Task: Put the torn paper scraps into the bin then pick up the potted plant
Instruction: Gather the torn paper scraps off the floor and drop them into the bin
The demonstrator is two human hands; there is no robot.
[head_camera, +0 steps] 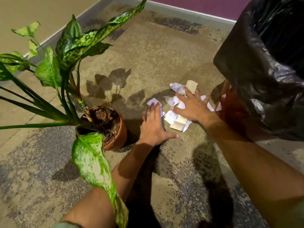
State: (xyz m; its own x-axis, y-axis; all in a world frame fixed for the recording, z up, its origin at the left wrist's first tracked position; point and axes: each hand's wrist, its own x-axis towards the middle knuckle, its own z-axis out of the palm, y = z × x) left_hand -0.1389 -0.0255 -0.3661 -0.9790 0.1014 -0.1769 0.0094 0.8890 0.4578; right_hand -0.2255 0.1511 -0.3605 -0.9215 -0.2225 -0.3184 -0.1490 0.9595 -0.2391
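A dozen or so torn paper scraps (175, 116) strewn on the floor (148, 51), white and tan pieces in a loose heap just right of centre, none visibly in the bin (233, 112) as yet. Right hand (195, 106) laid flat over the heap, fingers (181, 96) spread and straight, pressing rather than pinching. Left hand (153, 125) flat at the heap's 9 o'clock edge, fingertips resting on one white scrap, thumb stretched toward 3 o'clock along the floor — holding nothing. Looks like a raking-together of the pile before any lift.

At 3 o'clock of the scraps, just beside them: the orange bin, draped in a black liner (266, 66) that billows up to the frame's upper right. At 9 o'clock of the left hand, close by: the potted plant (105, 122), terracotta pot upright on the floor, long mottled leaves fanning toward 10 and 12 o'clock, one drooping leaf crossing the left forearm near the bottom edge.

Judged progress: barely begun. Gathering under way, nothing binned; scooping, dropping into the liner, then the plant pickup all left to do. Likely several handfuls needed.
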